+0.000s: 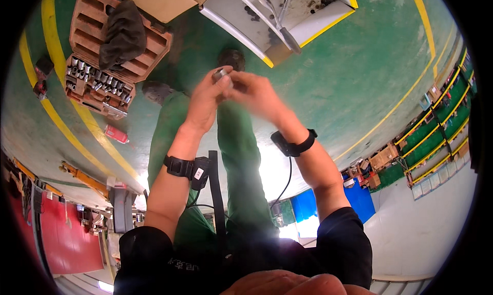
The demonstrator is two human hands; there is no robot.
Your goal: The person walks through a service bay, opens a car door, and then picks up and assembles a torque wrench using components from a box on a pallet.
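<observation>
Above green floor [328, 89], our left hand [205, 97] is gripping a part-hidden metal cylinder [220, 74]. Our right hand [254, 92] is looking blurred, grip unreadable.

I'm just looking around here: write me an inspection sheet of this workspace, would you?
Surface: green floor with yellow lines, scuffed in places.
Job's things: small metal piece at the fingertips; open tool case holding metal sockets; white box with a dark-handled wrench and small dark bits.
Clutter: dark cloth on the case; red can lying on the floor.
Hands: left hand grips the metal piece; right hand is blurred close by, contact unclear.
Cables: a black cable hangs from the right wristband.
Surroundings: yellow railings to the right, red panel to the left.
</observation>
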